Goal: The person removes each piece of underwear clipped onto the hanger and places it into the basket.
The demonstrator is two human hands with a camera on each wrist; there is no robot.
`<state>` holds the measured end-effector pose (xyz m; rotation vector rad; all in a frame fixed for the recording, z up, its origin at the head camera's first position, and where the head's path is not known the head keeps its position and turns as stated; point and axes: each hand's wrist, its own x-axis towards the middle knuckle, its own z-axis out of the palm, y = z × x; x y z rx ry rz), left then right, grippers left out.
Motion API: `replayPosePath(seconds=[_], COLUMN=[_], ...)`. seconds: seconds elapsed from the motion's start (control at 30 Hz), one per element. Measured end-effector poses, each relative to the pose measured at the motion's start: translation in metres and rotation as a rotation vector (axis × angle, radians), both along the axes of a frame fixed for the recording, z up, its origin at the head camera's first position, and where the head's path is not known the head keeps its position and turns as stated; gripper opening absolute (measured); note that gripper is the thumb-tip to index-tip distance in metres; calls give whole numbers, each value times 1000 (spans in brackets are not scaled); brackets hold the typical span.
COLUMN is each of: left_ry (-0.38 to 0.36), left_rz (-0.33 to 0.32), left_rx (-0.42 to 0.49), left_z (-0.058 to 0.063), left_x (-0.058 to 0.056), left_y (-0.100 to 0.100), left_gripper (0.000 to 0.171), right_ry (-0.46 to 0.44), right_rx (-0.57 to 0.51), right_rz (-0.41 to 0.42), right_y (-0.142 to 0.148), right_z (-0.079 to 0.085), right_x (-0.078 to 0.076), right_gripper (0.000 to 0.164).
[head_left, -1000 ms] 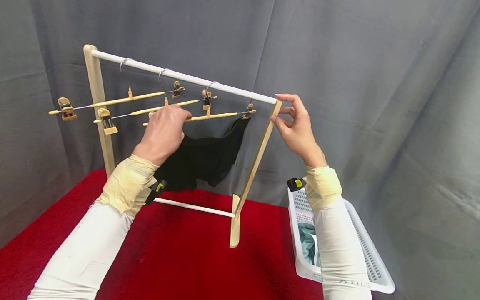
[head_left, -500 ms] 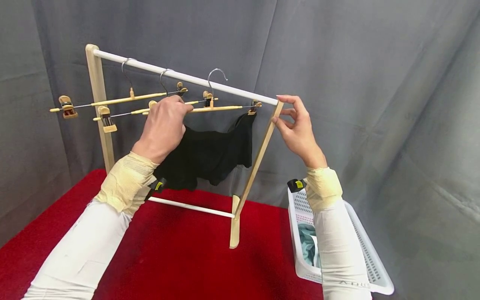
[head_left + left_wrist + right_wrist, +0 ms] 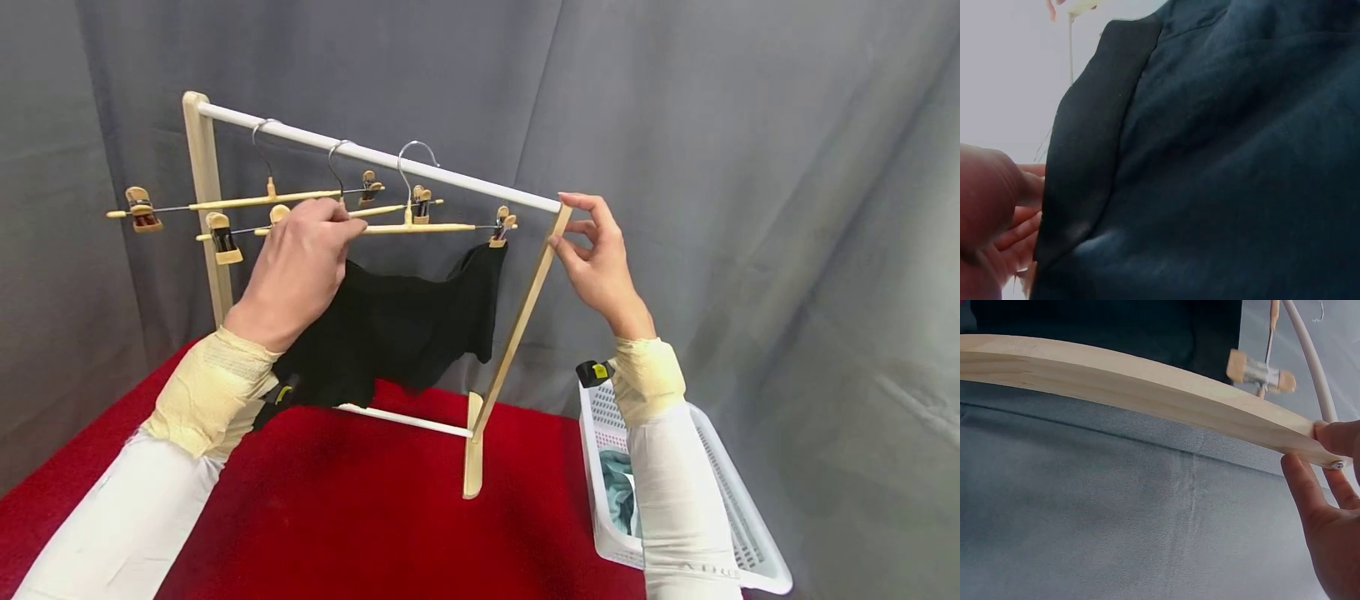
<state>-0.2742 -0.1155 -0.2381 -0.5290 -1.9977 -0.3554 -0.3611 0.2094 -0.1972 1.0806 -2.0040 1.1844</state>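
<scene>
My left hand [image 3: 296,271] grips the wooden bar of a clip hanger [image 3: 442,227], whose metal hook stands with its tip at the upper edge of the white rail [image 3: 480,183]. Whether the hook bears on the rail I cannot tell. Black shorts [image 3: 420,321] hang below the bar, caught at the right by a clip [image 3: 500,227]; my left hand hides the other end. In the left wrist view the waistband [image 3: 1085,137] runs beside my fingers. My right hand [image 3: 603,267] pinches the top of the clothes rack's right post [image 3: 522,317] between thumb and fingers.
Two more clip hangers, a rear one [image 3: 247,201] and a middle one [image 3: 251,230], hang farther left on the rail. A white basket [image 3: 731,467] with teal cloth [image 3: 617,492] stands at the right on the red table cover [image 3: 375,517]. Grey curtain [image 3: 712,125] closes the back.
The hanger's hook has risen off the rail, and my left hand has shifted left and toward me with the hanger and shorts. My right hand stays on the post.
</scene>
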Motion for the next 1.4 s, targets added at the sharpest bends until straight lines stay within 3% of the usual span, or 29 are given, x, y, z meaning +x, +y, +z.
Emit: replayPosePath(seconds=[0.53, 0.77, 0.9, 1.17, 1.4], left_ry=[-1, 47, 57, 61, 75], left_rz=[-94, -172, -180, -202, -246], left_rx=[20, 72, 114, 264, 243], left_z=[-40, -59, -72, -99, -104], left_x=[33, 43, 49, 53, 46], left_y=[-7, -4, 1, 8, 11], left_gripper=[25, 26, 27, 31, 30], right_ry=[20, 24, 42, 39, 47], right_rx=[-21, -13, -8, -5, -6], right_rz=[1, -4, -2, 3, -3], right_y=[8, 8, 9, 7, 8], right_z=[-2, 0, 2, -5, -4], right_x=[6, 10, 12, 7, 10], right_gripper=[46, 46, 46, 46, 49])
